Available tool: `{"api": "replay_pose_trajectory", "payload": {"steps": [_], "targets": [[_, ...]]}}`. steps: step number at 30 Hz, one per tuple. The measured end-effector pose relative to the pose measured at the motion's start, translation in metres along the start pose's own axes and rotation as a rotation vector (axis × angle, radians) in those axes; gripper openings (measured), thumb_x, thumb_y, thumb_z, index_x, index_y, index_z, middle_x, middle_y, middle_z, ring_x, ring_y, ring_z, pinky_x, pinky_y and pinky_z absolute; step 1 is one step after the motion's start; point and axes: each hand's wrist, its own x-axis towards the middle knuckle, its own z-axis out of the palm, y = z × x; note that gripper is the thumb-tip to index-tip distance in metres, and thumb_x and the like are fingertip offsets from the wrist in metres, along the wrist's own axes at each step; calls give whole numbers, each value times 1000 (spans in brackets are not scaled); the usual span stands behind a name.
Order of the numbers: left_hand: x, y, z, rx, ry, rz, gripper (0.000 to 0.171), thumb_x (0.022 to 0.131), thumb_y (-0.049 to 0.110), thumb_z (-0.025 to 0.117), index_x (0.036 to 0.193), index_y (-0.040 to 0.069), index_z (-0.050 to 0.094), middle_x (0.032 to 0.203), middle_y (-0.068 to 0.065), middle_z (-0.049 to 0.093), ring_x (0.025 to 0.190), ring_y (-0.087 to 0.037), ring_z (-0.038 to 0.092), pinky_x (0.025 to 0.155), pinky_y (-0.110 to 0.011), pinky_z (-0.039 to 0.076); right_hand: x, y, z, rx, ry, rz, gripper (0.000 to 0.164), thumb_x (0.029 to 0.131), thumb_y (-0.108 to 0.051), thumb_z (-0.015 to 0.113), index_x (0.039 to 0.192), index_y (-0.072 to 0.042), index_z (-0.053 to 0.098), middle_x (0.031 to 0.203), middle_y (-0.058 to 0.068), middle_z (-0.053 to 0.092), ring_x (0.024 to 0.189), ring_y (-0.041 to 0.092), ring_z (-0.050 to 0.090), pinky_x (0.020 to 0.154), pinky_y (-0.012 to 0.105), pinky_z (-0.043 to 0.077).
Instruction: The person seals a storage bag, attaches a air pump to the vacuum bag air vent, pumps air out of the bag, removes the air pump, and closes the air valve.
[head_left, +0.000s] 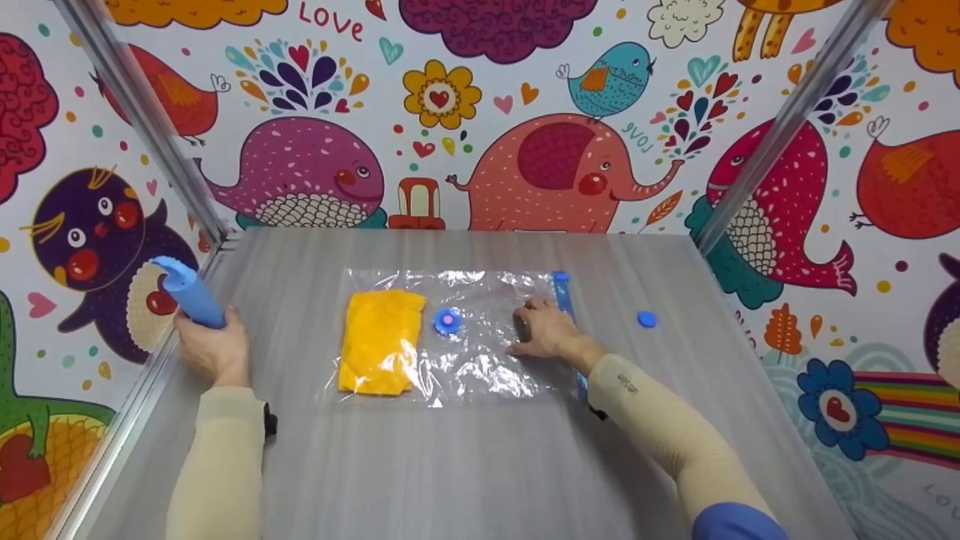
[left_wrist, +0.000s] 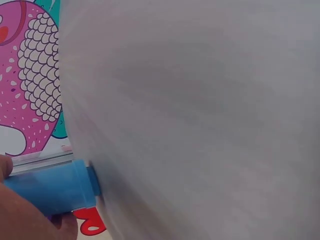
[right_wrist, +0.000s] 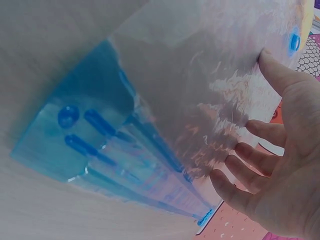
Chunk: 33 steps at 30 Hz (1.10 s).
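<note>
The table (head_left: 420, 465) bears a blue disc (head_left: 646, 319), right hand (head_left: 551, 334) spread over bag (head_left: 469, 367), left hand (head_left: 217, 351) gripping a cylinder (head_left: 193, 296).

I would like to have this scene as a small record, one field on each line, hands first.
Left hand: grips pump-like blue tube
Right hand: fingers spread at clear bag
Bag position: lying flat on grey table
Bag contents: yellow folded bundle, left end in head view
Bag fitting: round blue valve, pink centre
Loose piece: blue disc, right of bag, apart

Grey wood-grain table (head_left: 450, 480), metal corner posts (head_left: 799, 112), white walls (head_left: 517, 75) — cartoon whales (head_left: 307, 169), elephant (head_left: 547, 184), birds (head_left: 611, 82)
</note>
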Motion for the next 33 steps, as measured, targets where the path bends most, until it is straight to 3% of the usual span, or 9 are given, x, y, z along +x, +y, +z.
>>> {"api": "replay_pose_trajectory", "payload": {"steps": [8, 16, 21, 26, 33], "targets": [[-6, -4, 0, -3, 5, 30, 77, 109, 40, 67, 174, 11, 36, 179, -16, 47, 168, -41, 43, 145, -54, 26, -1, -3, -1, 14, -2, -1, 84, 91, -59, 87, 156, -10, 62, 162, 23, 55, 155, 48, 49, 123, 67, 52], [-7, 3, -1, 7, -59, 0, 82, 112, 47, 61, 178, 14, 26, 185, -12, 37, 173, -37, 35, 146, -55, 20, -1, -3, 1, 8, -2, -8, 84, 92, -59, 87, 155, -8, 63, 161, 24, 55, 155, 48, 49, 126, 65, 50], [-12, 13, 4, -7, -48, 59, 79, 111, 46, 64, 175, 13, 33, 180, -15, 45, 169, -39, 41, 145, -54, 25, -3, -4, 0, 13, -11, -18, 85, 94, -57, 85, 157, -6, 61, 163, 26, 54, 156, 49, 47, 128, 66, 48], [-20, 27, 12, -20, -35, 166, 73, 108, 41, 69, 167, 6, 44, 170, -22, 56, 161, -44, 51, 141, -56, 33, -4, -7, -2, -5, -7, -26, 85, 93, -58, 86, 155, -5, 62, 161, 26, 57, 155, 49, 48, 126, 71, 47], [-33, 44, 28, -13, -111, 279, 72, 107, 39, 74, 162, -1, 49, 162, -28, 61, 154, -49, 57, 136, -62, 37, -1, -8, -3, -20, -14, -6, 79, 94, -56, 87, 151, -5, 67, 158, 25, 60, 152, 48, 53, 125, 63, 51]]}}
